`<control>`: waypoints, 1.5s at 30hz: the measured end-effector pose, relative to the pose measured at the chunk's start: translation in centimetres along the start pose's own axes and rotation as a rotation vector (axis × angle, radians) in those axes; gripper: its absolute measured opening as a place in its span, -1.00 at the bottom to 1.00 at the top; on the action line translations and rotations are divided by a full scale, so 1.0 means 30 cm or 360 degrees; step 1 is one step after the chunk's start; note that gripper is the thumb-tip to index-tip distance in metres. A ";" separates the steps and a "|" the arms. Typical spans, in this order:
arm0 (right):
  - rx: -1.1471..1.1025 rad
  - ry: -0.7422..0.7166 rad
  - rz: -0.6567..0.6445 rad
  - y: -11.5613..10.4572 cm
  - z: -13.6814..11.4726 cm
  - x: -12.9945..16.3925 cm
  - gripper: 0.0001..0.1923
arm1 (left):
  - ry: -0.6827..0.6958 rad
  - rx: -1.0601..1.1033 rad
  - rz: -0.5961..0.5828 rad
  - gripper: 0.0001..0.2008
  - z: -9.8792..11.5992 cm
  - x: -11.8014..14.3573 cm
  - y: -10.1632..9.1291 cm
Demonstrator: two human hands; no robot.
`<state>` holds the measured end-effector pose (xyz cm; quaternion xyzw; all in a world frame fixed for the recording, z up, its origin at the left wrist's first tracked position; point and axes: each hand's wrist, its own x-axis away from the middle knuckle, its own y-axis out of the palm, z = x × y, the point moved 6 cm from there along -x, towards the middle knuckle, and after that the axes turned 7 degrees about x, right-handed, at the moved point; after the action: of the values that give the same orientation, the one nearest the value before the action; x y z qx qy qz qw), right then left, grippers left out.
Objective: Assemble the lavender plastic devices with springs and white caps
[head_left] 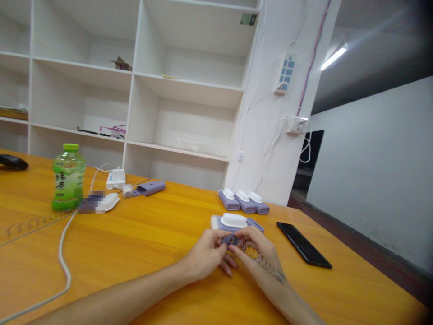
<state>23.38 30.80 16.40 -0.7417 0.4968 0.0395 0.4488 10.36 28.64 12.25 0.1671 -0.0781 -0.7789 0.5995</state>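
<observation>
Both hands are meeting over the table (135,243), near its far edge toward the right. The left hand (208,255) and right hand (259,255) are pinching a small purple part (231,239) between their fingertips, each closed narrowly on it; the part is sitting just above the wood. Just behind it a purple-and-white unit (234,221) is lying flat. Three more units (243,201) are standing in a row closer to the far edge. A black phone (303,244) is lying to the right, near the right edge. Toward the far left a green bottle (68,177) is standing upright, with a white cable (62,257) running past it to the near edge. A purple case (151,187) is resting beside a white charger (115,178).
</observation>
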 end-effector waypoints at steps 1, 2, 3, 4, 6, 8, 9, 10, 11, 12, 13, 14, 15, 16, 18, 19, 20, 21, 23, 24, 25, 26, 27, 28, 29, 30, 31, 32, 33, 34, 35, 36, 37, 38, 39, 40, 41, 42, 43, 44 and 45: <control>0.0005 0.0001 -0.0007 0.001 0.000 -0.001 -0.86 | 0.0001 -0.0003 -0.0006 -0.56 0.000 0.000 0.000; 0.0008 0.0004 -0.0010 0.001 -0.001 -0.002 -0.86 | 0.0000 -0.0005 -0.0009 -0.56 -0.001 -0.001 0.000; 0.0011 0.0005 -0.0008 0.000 -0.001 -0.003 -0.86 | -0.0002 -0.0007 -0.0012 -0.56 -0.003 -0.002 0.000; 0.0014 0.0007 -0.0008 0.000 -0.002 -0.004 -0.85 | -0.0004 -0.0008 -0.0011 -0.57 -0.004 -0.003 -0.001; 0.0024 0.0007 -0.0002 -0.002 -0.004 -0.006 -0.85 | -0.0008 -0.0011 -0.0010 -0.57 -0.007 -0.005 -0.002; 0.0030 0.0008 -0.0001 -0.003 -0.004 -0.007 -0.84 | -0.0013 -0.0017 -0.0012 -0.58 -0.008 -0.004 -0.001; 0.0022 0.0010 -0.0004 -0.002 -0.003 -0.007 -0.84 | -0.0013 -0.0018 -0.0013 -0.59 -0.007 -0.003 -0.001; 0.0009 0.0010 -0.0011 -0.001 -0.002 -0.007 -0.85 | -0.0015 -0.0018 -0.0014 -0.60 -0.007 -0.001 -0.001; -0.0004 0.0006 -0.0017 0.000 -0.001 -0.006 -0.85 | -0.0015 -0.0018 -0.0016 -0.61 -0.006 0.000 0.000; -0.0013 0.0002 -0.0025 0.002 0.001 -0.006 -0.86 | -0.0018 -0.0016 -0.0017 -0.62 -0.005 0.001 0.000; -0.0015 -0.0005 -0.0028 0.003 0.002 -0.006 -0.87 | -0.0018 -0.0016 -0.0019 -0.63 -0.004 0.001 0.000; -0.0009 -0.0013 -0.0027 0.004 0.002 -0.007 -0.87 | -0.0016 -0.0019 -0.0022 -0.63 -0.003 0.001 0.000; 0.0004 -0.0019 -0.0024 0.003 0.002 -0.007 -0.87 | -0.0013 -0.0024 -0.0023 -0.64 -0.003 0.001 -0.001; 0.0019 -0.0024 -0.0017 0.002 0.001 -0.007 -0.87 | -0.0009 -0.0030 -0.0023 -0.65 -0.002 0.000 -0.001; 0.0043 -0.0032 -0.0013 -0.001 -0.003 -0.008 -0.87 | -0.0005 -0.0043 -0.0019 -0.66 -0.001 -0.002 -0.003; 0.0055 -0.0038 -0.0014 -0.003 -0.007 -0.008 -0.88 | -0.0002 -0.0047 -0.0017 -0.65 0.000 -0.003 -0.003; 0.0067 -0.0049 -0.0015 -0.005 -0.012 -0.009 -0.88 | -0.0002 -0.0050 -0.0019 -0.64 0.001 -0.004 -0.002; 0.0079 -0.0065 -0.0018 -0.006 -0.017 -0.010 -0.89 | -0.0001 -0.0054 -0.0023 -0.63 0.002 -0.005 -0.002; 0.0108 -0.0110 -0.0024 -0.010 -0.029 -0.013 -0.90 | 0.0000 -0.0056 -0.0033 -0.59 0.004 -0.005 0.000; 0.0130 -0.0138 -0.0021 -0.012 -0.035 -0.015 -0.90 | -0.0002 -0.0055 -0.0035 -0.56 0.005 -0.004 0.001; 0.0155 -0.0165 -0.0018 -0.013 -0.040 -0.016 -0.90 | -0.0005 -0.0056 -0.0037 -0.54 0.005 -0.004 0.001; 0.0180 -0.0187 -0.0014 -0.014 -0.043 -0.018 -0.90 | -0.0011 -0.0058 -0.0042 -0.53 0.004 -0.003 0.002; 0.0204 -0.0204 -0.0013 -0.015 -0.044 -0.019 -0.88 | -0.0012 -0.0061 -0.0048 -0.52 0.005 -0.002 0.002; 0.0224 -0.0220 -0.0012 -0.015 -0.045 -0.020 -0.86 | -0.0010 -0.0063 -0.0055 -0.52 0.005 -0.002 0.002; 0.0242 -0.0236 -0.0011 -0.014 -0.044 -0.020 -0.83 | -0.0002 -0.0064 -0.0061 -0.52 0.006 -0.002 0.002; 0.0257 -0.0251 -0.0011 -0.014 -0.042 -0.019 -0.79 | 0.0010 -0.0062 -0.0066 -0.52 0.007 -0.002 0.002; 0.0273 -0.0273 -0.0011 -0.013 -0.040 -0.018 -0.76 | 0.0023 -0.0058 -0.0071 -0.52 0.008 -0.003 0.002; 0.0287 -0.0300 -0.0011 -0.013 -0.038 -0.017 -0.75 | 0.0037 -0.0057 -0.0074 -0.51 0.009 -0.004 0.002; 0.0300 -0.0329 -0.0013 -0.012 -0.037 -0.016 -0.75 | 0.0046 -0.0064 -0.0076 -0.51 0.009 -0.004 0.002; 0.0312 -0.0358 -0.0018 -0.011 -0.036 -0.015 -0.77 | 0.0050 -0.0079 -0.0074 -0.51 0.008 -0.005 0.001; 0.0317 -0.0388 -0.0024 -0.011 -0.036 -0.015 -0.79 | 0.0053 -0.0102 -0.0066 -0.51 0.007 -0.005 0.000; 0.0316 -0.0413 -0.0033 -0.011 -0.036 -0.014 -0.80 | 0.0054 -0.0127 -0.0054 -0.52 0.005 -0.004 -0.003; 0.0311 -0.0432 -0.0040 -0.011 -0.038 -0.014 -0.81 | 0.0053 -0.0151 -0.0043 -0.53 0.003 -0.004 -0.005; 0.0305 -0.0445 -0.0046 -0.012 -0.039 -0.014 -0.81 | 0.0053 -0.0174 -0.0037 -0.53 0.001 -0.002 -0.007; 0.0300 -0.0448 -0.0050 -0.012 -0.041 -0.015 -0.81 | 0.0054 -0.0191 -0.0040 -0.55 -0.001 -0.001 -0.009; 0.0296 -0.0443 -0.0054 -0.013 -0.043 -0.015 -0.81 | 0.0056 -0.0198 -0.0051 -0.55 -0.003 0.000 -0.009; 0.0295 -0.0434 -0.0057 -0.013 -0.044 -0.016 -0.81 | 0.0056 -0.0199 -0.0069 -0.56 -0.004 0.001 -0.009; 0.0296 -0.0426 -0.0057 -0.013 -0.045 -0.016 -0.81 | 0.0058 -0.0197 -0.0087 -0.56 -0.005 0.003 -0.008; 0.0295 -0.0423 -0.0049 -0.014 -0.047 -0.015 -0.81 | 0.0062 -0.0193 -0.0102 -0.57 -0.004 0.004 -0.007; 0.0294 -0.0424 -0.0037 -0.014 -0.048 -0.015 -0.80 | 0.0065 -0.0191 -0.0114 -0.57 -0.002 0.004 -0.006; 0.0292 -0.0431 -0.0024 -0.015 -0.050 -0.014 -0.80 | 0.0069 -0.0190 -0.0124 -0.56 0.000 0.005 -0.005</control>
<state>22.93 30.09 17.79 -0.6891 0.4278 0.0903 0.5779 10.19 28.53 12.18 0.1507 -0.0120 -0.8011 0.5791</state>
